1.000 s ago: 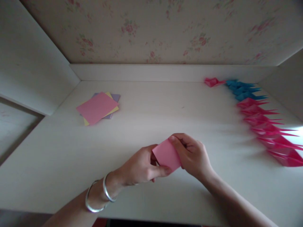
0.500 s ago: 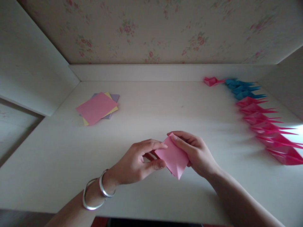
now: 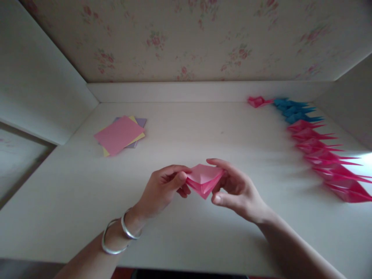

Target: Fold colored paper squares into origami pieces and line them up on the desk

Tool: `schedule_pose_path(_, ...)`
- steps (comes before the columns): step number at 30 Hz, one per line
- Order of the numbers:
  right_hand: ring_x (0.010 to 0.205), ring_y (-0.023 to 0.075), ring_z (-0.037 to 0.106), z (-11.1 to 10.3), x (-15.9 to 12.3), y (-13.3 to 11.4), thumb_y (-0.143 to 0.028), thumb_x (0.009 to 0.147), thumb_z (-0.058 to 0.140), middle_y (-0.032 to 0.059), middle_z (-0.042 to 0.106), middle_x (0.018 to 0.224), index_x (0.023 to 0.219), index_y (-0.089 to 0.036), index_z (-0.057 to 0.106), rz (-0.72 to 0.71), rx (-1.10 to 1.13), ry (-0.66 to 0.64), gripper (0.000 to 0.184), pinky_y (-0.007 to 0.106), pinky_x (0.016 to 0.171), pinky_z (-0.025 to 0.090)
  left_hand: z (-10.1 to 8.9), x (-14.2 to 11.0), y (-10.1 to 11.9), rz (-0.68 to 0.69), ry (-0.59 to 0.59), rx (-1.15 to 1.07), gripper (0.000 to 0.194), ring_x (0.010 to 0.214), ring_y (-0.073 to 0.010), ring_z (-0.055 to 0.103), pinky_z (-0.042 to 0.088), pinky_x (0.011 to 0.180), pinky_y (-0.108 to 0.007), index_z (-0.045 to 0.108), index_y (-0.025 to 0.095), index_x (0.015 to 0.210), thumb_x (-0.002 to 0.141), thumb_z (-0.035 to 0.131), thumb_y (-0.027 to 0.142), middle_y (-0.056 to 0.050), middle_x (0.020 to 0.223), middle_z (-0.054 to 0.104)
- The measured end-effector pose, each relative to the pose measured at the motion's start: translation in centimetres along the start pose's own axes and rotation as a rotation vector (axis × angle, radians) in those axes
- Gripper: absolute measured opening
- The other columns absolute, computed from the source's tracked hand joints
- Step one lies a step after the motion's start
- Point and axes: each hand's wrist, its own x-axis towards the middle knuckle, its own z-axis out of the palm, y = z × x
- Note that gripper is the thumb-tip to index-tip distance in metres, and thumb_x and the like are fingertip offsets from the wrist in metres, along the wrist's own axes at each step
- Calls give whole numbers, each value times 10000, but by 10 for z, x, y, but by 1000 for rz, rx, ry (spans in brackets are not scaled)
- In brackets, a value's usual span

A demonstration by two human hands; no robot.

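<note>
A folded piece of pink origami paper (image 3: 203, 179) is held above the white tabletop, its layers parted along the side facing me. My left hand (image 3: 165, 186) pinches its left corner between thumb and fingers; two silver bangles (image 3: 128, 228) circle that wrist. At the paper's other side, my right hand (image 3: 238, 190) has its thumb and fingers spread apart. The right fingertips lie behind or against the paper's right corner, and the thumb stands free below it.
Flat square sheets in pink, yellow and purple (image 3: 119, 135) lie stacked at the left. Along the right runs a row of folded paper figures, several pink (image 3: 322, 157) and several blue (image 3: 295, 110). One more pink figure (image 3: 258, 101) sits near the back ledge (image 3: 174, 92).
The paper has turned from a flat square to a pointed shape with its layers opening. My right thumb has come off it, and my left hand has shifted its pinch to the left corner.
</note>
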Motion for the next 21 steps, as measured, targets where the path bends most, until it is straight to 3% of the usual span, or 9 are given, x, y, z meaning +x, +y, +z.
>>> schedule_pose_path(4,576,136,574,5,3,-6,-374,802,760,54,719,750,888,-191,770,-97,-376,119,202,251,520,447,-2,-3,-1,0,-37,11,466,531,-137,661,555,520,-225,734,108,900,824,660,563,-33,606,692)
schedule_pose_path(6,533,129,543,5,5,-9,-390,826,731,41,692,651,799,-179,778,-79,-466,156,218,244,482,404,-3,-4,-1,-1,-87,-11,450,547,-136,664,548,517,-227,734,112,918,842,650,547,-45,663,704)
schedule_pose_path(9,522,124,521,4,5,-9,-424,831,717,25,655,600,808,-170,780,-29,-454,164,263,236,464,377,-3,-3,1,-41,-143,-33,373,565,-122,659,538,523,-219,730,121,917,877,643,482,-49,745,708)
schedule_pose_path(12,534,123,513,1,5,-6,-456,844,695,22,641,618,883,-164,772,8,-369,143,304,234,471,393,-2,-2,2,-67,-122,-48,328,588,-124,661,542,544,-224,724,122,902,905,626,434,-47,756,702)
schedule_pose_path(21,597,128,596,-1,2,-3,-400,857,703,23,686,764,1083,-227,705,11,-98,47,285,243,544,514,-5,-4,1,8,-79,-138,291,669,-146,675,567,588,-234,678,151,1076,874,685,361,-35,768,709)
